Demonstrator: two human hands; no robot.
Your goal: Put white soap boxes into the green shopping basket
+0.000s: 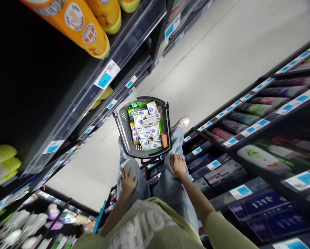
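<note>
Left hand: one, laid palm down on the left knee of the jeans [167, 186]; the left hand [128, 181] has its fingers spread and grips nothing
Right hand: one, draped over the right knee; the right hand [178, 165] keeps its fingers close together and slightly bent, with nothing in its hold
Basket: one grey basket [125, 138], just beyond both hands and between them, in front of the knees; neither hand touches it – what it rests on is hidden
Basket load: one orange box [164, 139] by the right wall; a heap of white-and-green boxes [149, 121] in the middle, overlapping too much for a sure count; green packs [135, 104] at the far left corner, number unclear
Feet: one pale shoe [184, 122] visible, beyond the right knee, on the pale floor [214, 58]
Left shelves: three orange bottles [79, 24] at the top, partly cut off; one tag [104, 80] below them reading 4.50
Right shelves: two dark blue boxes [258, 204], stacked; one white pack [264, 159] beyond them – rows of tubes further off, blurred
</note>
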